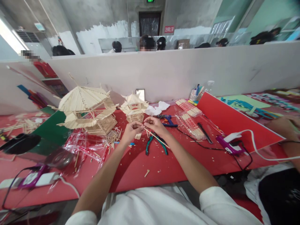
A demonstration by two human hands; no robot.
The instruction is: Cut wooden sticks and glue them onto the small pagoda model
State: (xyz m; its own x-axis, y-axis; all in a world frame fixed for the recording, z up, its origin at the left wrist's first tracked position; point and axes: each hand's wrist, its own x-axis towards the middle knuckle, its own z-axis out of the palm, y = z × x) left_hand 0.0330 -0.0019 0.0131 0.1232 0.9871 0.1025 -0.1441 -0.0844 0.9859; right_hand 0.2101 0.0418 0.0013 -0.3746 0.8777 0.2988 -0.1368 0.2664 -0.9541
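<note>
My left hand (132, 130) and my right hand (155, 125) meet over the middle of the table, thumbs and forefingers pinched. Between their fingertips is the end of a thin wooden stick (156, 137), which slants down to the right beneath my right wrist. What else the fingertips may hold is too small to see. Under the stick, green-handled pliers (148, 145) lie with handles spread. Just behind my hands stands a small stick-built pavilion (134, 107); a larger pavilion (87, 109) is to the left. A blue glue gun (169, 120) rests behind my right hand.
Packs of sticks (192, 125) and a black knife-like tool (205, 132) lie right of my hands. A red board (234, 120) leans beyond a purple power strip (231, 145). At left are plastic wrap (82, 145), a clear container (59, 157) and another power strip (32, 178). A person's arm (284, 134) is at right.
</note>
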